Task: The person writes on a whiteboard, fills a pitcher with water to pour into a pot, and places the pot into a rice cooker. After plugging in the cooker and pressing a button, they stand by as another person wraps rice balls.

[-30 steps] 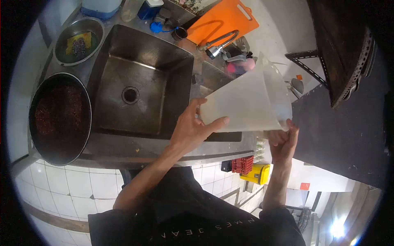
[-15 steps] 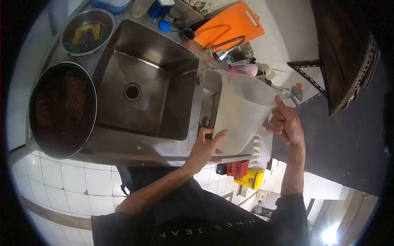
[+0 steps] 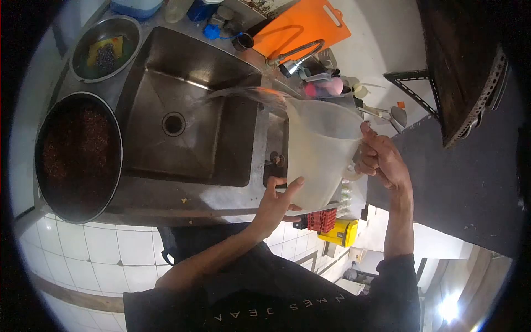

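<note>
I hold a large translucent plastic jug [image 3: 318, 149] tilted toward the steel sink [image 3: 188, 127]. My right hand [image 3: 379, 157] grips its handle on the right side. My left hand [image 3: 279, 202] supports the jug's bottom from below. A stream of water [image 3: 238, 93] arcs from the jug's spout into the sink basin, above the drain [image 3: 173, 124].
A big dark pan [image 3: 77, 155] of reddish-brown grains sits left of the sink. A steel bowl [image 3: 105, 47] holds a sponge and scourer. An orange cutting board [image 3: 301, 27] leans behind the tap [image 3: 293, 61]. A dark counter [image 3: 459, 182] lies to the right.
The jug swung from nearly horizontal and bottom-forward to upright, then tipped left; water now pours into the sink. My right hand moved up onto the handle, my left under the base.
</note>
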Available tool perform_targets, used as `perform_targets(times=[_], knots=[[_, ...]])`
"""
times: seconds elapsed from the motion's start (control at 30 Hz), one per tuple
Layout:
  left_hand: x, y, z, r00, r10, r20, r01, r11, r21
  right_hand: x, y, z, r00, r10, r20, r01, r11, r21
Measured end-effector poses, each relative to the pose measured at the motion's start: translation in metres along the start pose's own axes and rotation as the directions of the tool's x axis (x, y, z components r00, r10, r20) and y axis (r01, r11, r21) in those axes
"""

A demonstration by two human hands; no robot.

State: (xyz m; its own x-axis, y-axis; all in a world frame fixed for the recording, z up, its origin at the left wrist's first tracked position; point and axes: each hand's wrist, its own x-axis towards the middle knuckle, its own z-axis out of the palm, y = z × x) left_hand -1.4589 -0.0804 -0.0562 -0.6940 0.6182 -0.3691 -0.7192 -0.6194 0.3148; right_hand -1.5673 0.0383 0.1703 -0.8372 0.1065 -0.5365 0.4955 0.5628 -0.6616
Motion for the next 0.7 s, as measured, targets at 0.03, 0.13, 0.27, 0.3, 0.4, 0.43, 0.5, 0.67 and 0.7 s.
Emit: perform_targets(times=[0.03, 0.13, 0.27, 0.3, 0.4, 0.43, 0.5, 0.67, 0.7], knots=[[0.000, 0.000, 0.000, 1.000, -0.001, 0.000, 0.001, 1.000, 0.008, -0.001, -0.002, 0.001, 1.000, -0.010, 0.007, 0.010, 1.000, -0.009], [0.000, 0.003, 0.001, 1.000, -0.003, -0.002, 0.003, 1.000, 0.028, -0.005, -0.004, 0.005, 0.998, -0.025, -0.052, 0.021, 0.997, -0.075], [0.001, 0.007, 0.003, 1.000, 0.005, -0.006, -0.005, 0.999, 0.040, -0.006, 0.004, -0.004, 0.996, -0.092, 0.014, 0.092, 0.996, -0.011], [0.002, 0.007, 0.002, 1.000, 0.009, -0.007, -0.009, 0.999, 0.042, -0.010, 0.001, 0.001, 0.996, -0.094, -0.012, 0.094, 0.996, 0.000], [0.007, 0.011, 0.000, 0.997, 0.079, -0.019, -0.077, 0.993, 0.086, -0.017, 0.003, 0.001, 0.989, -0.134, -0.064, 0.136, 0.991, 0.018], [0.009, 0.015, -0.001, 0.992, 0.119, -0.043, -0.113, 0.986, 0.118, -0.019, 0.006, 0.000, 0.985, -0.155, -0.077, 0.157, 0.987, 0.021], [0.010, 0.025, -0.001, 0.976, 0.199, -0.086, -0.181, 0.967, 0.182, -0.024, 0.020, 0.001, 0.961, -0.228, -0.155, 0.242, 0.967, 0.080], [0.005, 0.076, -0.005, 0.921, 0.389, -0.012, -0.349, 0.839, 0.417, -0.030, 0.056, 0.005, 0.897, -0.315, -0.311, 0.409, 0.856, 0.315], [0.006, 0.083, -0.006, 0.917, 0.398, 0.024, -0.362, 0.808, 0.465, -0.032, 0.054, 0.016, 0.879, -0.302, -0.370, 0.434, 0.827, 0.356]])
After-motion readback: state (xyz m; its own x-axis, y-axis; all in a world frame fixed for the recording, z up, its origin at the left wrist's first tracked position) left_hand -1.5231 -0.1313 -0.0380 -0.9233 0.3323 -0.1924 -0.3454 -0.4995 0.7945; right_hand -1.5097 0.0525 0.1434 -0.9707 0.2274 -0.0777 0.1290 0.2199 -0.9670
